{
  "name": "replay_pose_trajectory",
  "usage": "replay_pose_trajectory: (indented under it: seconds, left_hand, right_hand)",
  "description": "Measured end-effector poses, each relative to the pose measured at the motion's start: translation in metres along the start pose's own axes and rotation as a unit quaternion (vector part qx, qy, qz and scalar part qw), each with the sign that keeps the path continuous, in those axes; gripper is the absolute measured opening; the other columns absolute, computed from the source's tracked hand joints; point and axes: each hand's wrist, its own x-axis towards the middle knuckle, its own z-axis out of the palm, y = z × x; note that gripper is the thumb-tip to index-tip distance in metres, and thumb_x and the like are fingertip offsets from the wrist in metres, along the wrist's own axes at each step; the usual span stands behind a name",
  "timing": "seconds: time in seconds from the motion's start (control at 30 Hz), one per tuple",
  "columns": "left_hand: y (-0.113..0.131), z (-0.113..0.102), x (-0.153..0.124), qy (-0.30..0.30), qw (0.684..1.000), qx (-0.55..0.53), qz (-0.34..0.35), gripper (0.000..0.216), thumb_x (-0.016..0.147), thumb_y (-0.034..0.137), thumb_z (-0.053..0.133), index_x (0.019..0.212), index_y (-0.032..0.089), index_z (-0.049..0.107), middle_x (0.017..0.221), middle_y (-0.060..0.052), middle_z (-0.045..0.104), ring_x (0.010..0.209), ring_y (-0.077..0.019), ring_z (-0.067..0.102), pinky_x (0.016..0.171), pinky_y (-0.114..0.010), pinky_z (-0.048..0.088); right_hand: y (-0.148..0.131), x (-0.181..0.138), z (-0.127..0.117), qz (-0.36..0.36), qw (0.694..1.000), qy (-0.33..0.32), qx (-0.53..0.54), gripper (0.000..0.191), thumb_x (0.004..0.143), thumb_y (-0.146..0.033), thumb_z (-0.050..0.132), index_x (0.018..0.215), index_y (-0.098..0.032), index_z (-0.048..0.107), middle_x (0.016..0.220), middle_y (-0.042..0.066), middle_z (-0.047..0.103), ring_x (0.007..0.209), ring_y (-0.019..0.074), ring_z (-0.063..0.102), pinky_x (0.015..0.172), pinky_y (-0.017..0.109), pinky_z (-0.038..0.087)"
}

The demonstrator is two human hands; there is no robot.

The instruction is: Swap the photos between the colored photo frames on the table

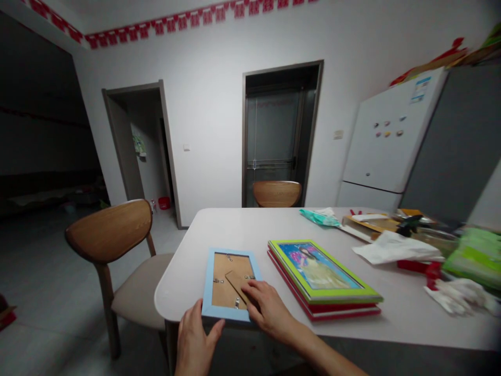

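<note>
A light blue picture frame lies face down near the table's front edge, its brown backing board upward. Small metal clips sit around the board, and a slanted stand leg crosses its middle. My left hand holds the frame's near left corner, fingers along the left side and thumb against the front edge. Across the lower right part rests my right hand, its fingers bent by the stand leg and the right side; what its fingertips pinch is partly hidden. Just right of it lies a stack of frames, a green picture frame on top.
The white table has a wooden chair at its left and another chair behind. On its right side are a teal packet, white paper, white gloves and a green bag. A refrigerator stands beyond.
</note>
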Motion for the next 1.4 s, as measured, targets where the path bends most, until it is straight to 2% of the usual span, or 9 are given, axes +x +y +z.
replay_pose_trajectory:
  seconds: [0.13,0.27,0.43,0.53,0.73,0.9,1.17,1.3,1.4]
  left_hand:
    - [0.001,0.000,0.000,-0.052,0.994,0.079,0.047,0.049,0.068,0.036,0.051,0.110,0.012,0.048,0.119,-0.014,0.048,0.112,-0.0249,0.041,0.097,-0.043,0.026]
    - [0.011,-0.003,0.006,-0.086,0.989,0.074,0.099,0.049,0.065,0.024,0.054,0.113,0.017,0.045,0.128,-0.011,0.038,0.119,-0.0222,0.032,0.098,-0.043,0.026]
    - [0.022,-0.005,0.012,-0.145,0.974,0.048,0.170,0.028,0.063,0.015,0.056,0.090,0.020,0.056,0.116,-0.010,0.052,0.111,-0.0222,0.043,0.096,-0.046,0.028]
    - [0.022,-0.006,0.012,-0.138,0.974,0.048,0.175,0.022,0.062,0.013,0.057,0.083,0.020,0.056,0.115,-0.010,0.053,0.111,-0.0228,0.043,0.096,-0.047,0.028]
    - [0.016,-0.005,0.011,-0.129,0.976,0.031,0.173,0.025,0.061,0.013,0.058,0.084,0.020,0.055,0.111,-0.009,0.056,0.111,-0.0230,0.044,0.097,-0.048,0.026]
    - [0.014,-0.003,0.009,-0.123,0.979,0.016,0.163,0.026,0.059,0.012,0.059,0.083,0.020,0.056,0.111,-0.009,0.056,0.110,-0.0238,0.044,0.096,-0.049,0.027]
    - [0.017,-0.003,0.009,-0.132,0.978,0.026,0.161,0.027,0.058,0.010,0.059,0.083,0.019,0.055,0.113,-0.010,0.055,0.111,-0.0234,0.044,0.097,-0.049,0.027]
    - [0.017,-0.003,0.009,-0.130,0.979,0.026,0.156,0.027,0.057,0.010,0.060,0.082,0.019,0.055,0.114,-0.010,0.054,0.111,-0.0234,0.043,0.097,-0.049,0.026]
    - [0.019,-0.004,0.008,-0.137,0.979,0.024,0.150,0.026,0.058,0.011,0.060,0.082,0.019,0.055,0.115,-0.010,0.053,0.112,-0.0232,0.042,0.097,-0.049,0.025]
  right_hand:
    - [-0.002,-0.004,0.002,-0.012,1.000,-0.003,-0.024,0.031,0.074,-0.022,0.043,0.102,-0.022,0.055,0.107,0.007,0.052,0.100,0.0192,0.045,0.086,0.034,0.031]
    - [-0.006,-0.001,-0.006,-0.018,1.000,-0.013,-0.007,0.029,0.073,-0.023,0.046,0.099,-0.022,0.057,0.106,0.008,0.052,0.099,0.0196,0.045,0.085,0.033,0.032]
    - [-0.010,0.018,-0.014,-0.077,0.989,-0.101,0.075,0.023,0.070,-0.023,0.051,0.089,-0.022,0.064,0.101,0.006,0.054,0.094,0.0178,0.048,0.081,0.028,0.036]
    - [-0.010,0.025,-0.006,-0.080,0.985,-0.116,0.094,0.019,0.068,-0.023,0.054,0.082,-0.023,0.067,0.101,0.005,0.054,0.094,0.0174,0.048,0.081,0.028,0.035]
    - [-0.011,0.026,0.010,-0.072,0.994,-0.055,0.064,0.015,0.069,-0.022,0.054,0.073,-0.024,0.068,0.092,0.004,0.057,0.087,0.0167,0.048,0.076,0.028,0.035]
    - [-0.008,0.026,0.004,-0.111,0.985,-0.106,0.076,0.016,0.067,-0.021,0.056,0.076,-0.027,0.067,0.096,0.001,0.056,0.088,0.0160,0.047,0.080,0.029,0.033]
    - [-0.015,0.025,0.002,-0.050,0.992,-0.080,0.089,0.014,0.066,-0.024,0.057,0.075,-0.024,0.067,0.091,0.002,0.057,0.088,0.0166,0.048,0.078,0.027,0.036]
    - [0.001,0.029,-0.007,0.010,0.997,-0.010,0.074,0.024,0.072,-0.024,0.048,0.089,-0.018,0.063,0.098,0.007,0.056,0.092,0.0170,0.049,0.083,0.027,0.035]
    - [0.015,0.034,-0.009,0.061,0.998,0.012,0.006,0.024,0.070,-0.017,0.046,0.085,-0.014,0.064,0.093,0.010,0.058,0.090,0.0183,0.048,0.082,0.027,0.035]
